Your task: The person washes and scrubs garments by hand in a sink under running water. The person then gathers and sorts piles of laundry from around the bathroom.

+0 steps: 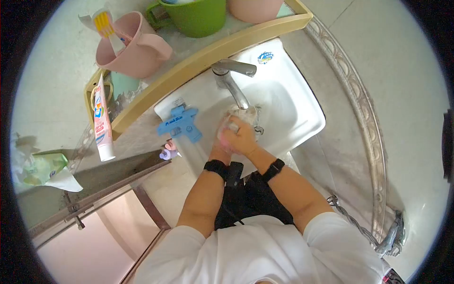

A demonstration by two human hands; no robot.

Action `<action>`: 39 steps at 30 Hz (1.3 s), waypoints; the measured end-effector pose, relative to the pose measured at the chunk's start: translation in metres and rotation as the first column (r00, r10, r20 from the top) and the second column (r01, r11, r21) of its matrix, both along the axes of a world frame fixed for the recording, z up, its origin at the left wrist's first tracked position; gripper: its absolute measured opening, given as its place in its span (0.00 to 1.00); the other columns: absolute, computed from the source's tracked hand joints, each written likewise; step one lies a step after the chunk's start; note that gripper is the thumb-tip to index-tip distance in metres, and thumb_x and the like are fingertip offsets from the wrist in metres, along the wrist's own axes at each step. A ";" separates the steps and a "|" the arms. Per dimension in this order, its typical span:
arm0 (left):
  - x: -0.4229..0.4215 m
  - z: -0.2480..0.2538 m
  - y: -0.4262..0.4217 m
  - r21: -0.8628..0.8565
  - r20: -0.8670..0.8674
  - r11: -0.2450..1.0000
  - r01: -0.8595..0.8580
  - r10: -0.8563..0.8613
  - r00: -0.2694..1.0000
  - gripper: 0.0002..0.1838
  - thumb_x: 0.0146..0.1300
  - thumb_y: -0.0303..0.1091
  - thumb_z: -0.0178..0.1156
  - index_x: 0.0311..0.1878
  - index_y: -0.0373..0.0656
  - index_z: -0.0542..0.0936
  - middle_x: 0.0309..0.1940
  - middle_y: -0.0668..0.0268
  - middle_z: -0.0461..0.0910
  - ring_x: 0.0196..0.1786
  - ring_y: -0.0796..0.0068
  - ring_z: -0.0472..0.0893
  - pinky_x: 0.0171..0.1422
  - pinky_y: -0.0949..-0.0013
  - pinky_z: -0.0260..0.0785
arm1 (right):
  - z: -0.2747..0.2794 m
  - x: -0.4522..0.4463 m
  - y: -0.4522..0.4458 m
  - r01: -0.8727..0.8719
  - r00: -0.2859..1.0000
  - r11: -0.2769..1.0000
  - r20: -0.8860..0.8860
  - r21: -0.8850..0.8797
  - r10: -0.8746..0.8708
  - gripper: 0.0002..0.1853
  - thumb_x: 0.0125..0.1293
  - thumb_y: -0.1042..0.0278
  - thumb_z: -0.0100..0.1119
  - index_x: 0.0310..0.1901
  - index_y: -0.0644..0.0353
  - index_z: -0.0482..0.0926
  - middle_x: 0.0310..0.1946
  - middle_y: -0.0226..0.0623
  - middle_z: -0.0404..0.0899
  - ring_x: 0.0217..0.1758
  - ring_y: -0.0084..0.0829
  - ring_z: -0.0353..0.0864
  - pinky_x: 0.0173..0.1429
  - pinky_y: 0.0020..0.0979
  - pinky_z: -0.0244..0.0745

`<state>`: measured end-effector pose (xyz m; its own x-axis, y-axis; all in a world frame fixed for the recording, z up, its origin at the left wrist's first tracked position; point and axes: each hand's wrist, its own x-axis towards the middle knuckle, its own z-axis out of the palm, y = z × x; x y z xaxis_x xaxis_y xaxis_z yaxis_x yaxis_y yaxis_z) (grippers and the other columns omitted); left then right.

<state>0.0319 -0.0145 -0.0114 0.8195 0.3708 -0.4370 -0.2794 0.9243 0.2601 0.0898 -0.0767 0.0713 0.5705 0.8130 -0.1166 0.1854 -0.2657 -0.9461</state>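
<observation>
My right hand [244, 138] is closed, its fingers curled against my left hand [223, 140], below the spout of a metal faucet [236, 90]. My left hand is mostly covered by the right. Just under the spout, at the fingertips, shows a pale, wet-looking round rim [256, 113]; what it belongs to is hidden. A white patch lies between the hands, and I cannot tell whether it is foam or an object. Both hands are over the white sink [298, 99]. Left of them, a blue shirt-shaped item [179, 124] with printed lettering rests on the sink's edge.
A yellow-edged shelf [208, 54] curves above the sink. It carries a pink cup [137, 52] with a toothbrush [104, 26], a green cup [201, 16] and another pink cup [255, 8]. A toothpaste tube [101, 120] hangs at its left end. A green tissue pack [47, 168] is farther left.
</observation>
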 end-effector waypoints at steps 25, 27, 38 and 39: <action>0.000 -0.006 0.025 0.247 -0.954 -0.262 0.933 0.105 0.282 0.42 0.54 0.49 0.59 0.69 0.46 0.52 0.59 0.44 0.64 0.60 0.52 0.68 0.58 0.48 0.62 | -0.108 0.107 0.026 -0.175 0.922 0.639 0.103 -0.749 0.373 0.17 0.56 0.63 0.53 0.46 0.63 0.74 0.50 0.51 0.72 0.47 0.46 0.77 0.51 0.39 0.73; -0.013 -0.001 0.031 0.566 -0.803 0.473 0.675 0.134 0.581 0.39 0.55 0.54 0.59 0.66 0.44 0.59 0.53 0.50 0.72 0.54 0.56 0.74 0.54 0.51 0.66 | -0.099 0.105 0.026 -0.076 0.924 0.774 0.247 -0.629 0.292 0.18 0.55 0.63 0.56 0.45 0.63 0.75 0.48 0.49 0.73 0.46 0.46 0.77 0.50 0.39 0.73; -0.012 0.108 0.006 -0.088 0.057 0.995 0.049 -0.045 0.997 0.37 0.61 0.66 0.42 0.55 0.40 0.70 0.49 0.56 0.76 0.50 0.59 0.77 0.55 0.56 0.69 | 0.030 -0.004 -0.023 -0.321 0.946 0.924 0.022 0.208 0.324 0.10 0.51 0.71 0.61 0.35 0.61 0.73 0.34 0.40 0.72 0.41 0.34 0.72 0.46 0.31 0.66; -0.006 0.108 0.005 -0.202 0.085 0.979 0.031 -0.014 0.996 0.35 0.62 0.63 0.42 0.55 0.39 0.69 0.49 0.56 0.75 0.51 0.58 0.76 0.57 0.56 0.68 | 0.026 -0.008 -0.022 -0.321 0.946 0.924 0.025 0.210 0.323 0.10 0.51 0.71 0.61 0.35 0.61 0.73 0.34 0.40 0.72 0.41 0.34 0.72 0.46 0.31 0.66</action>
